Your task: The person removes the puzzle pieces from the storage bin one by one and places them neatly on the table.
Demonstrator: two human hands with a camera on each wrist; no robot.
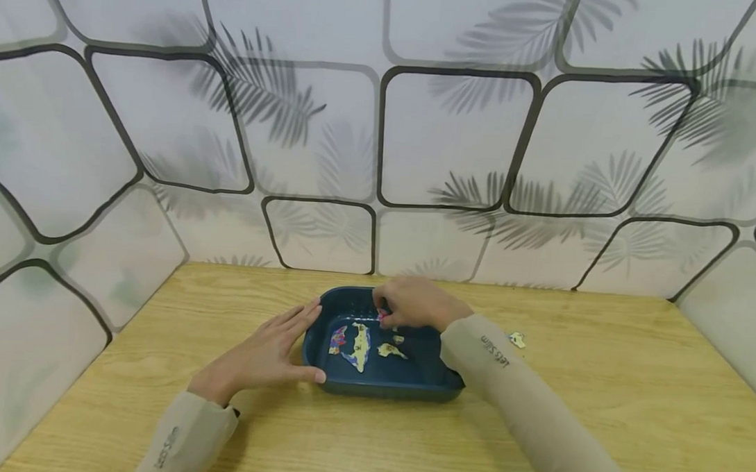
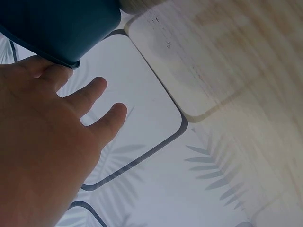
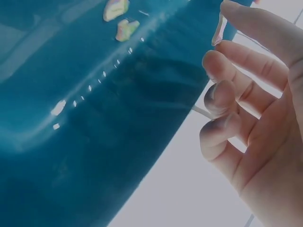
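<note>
A dark blue plastic basin [image 1: 385, 390] stands on the wooden table with several flat, sticker-like cut-outs on its floor. My left hand [image 1: 268, 350] rests against the basin's left end, thumb and fingers spread straight along the rim; the left wrist view shows some fingertips at the rim and others off it. Over the basin's far side, my right hand [image 1: 416, 303] pinches a small pink piece [image 1: 383, 317] between thumb and forefinger. That thin piece [image 3: 219, 30] shows edge-on in the right wrist view. Near the left hand lie a long cream-and-blue cut-out [image 1: 361, 346] and a red-and-blue one [image 1: 337, 340].
A yellowish cut-out [image 1: 391, 350] lies mid-basin, with smaller bits beside it. Outside, on the table to the right, is another pale cut-out [image 1: 517, 339]. A patterned white wall covering [image 1: 444, 141] rises behind the table [image 1: 226, 297] and at both sides.
</note>
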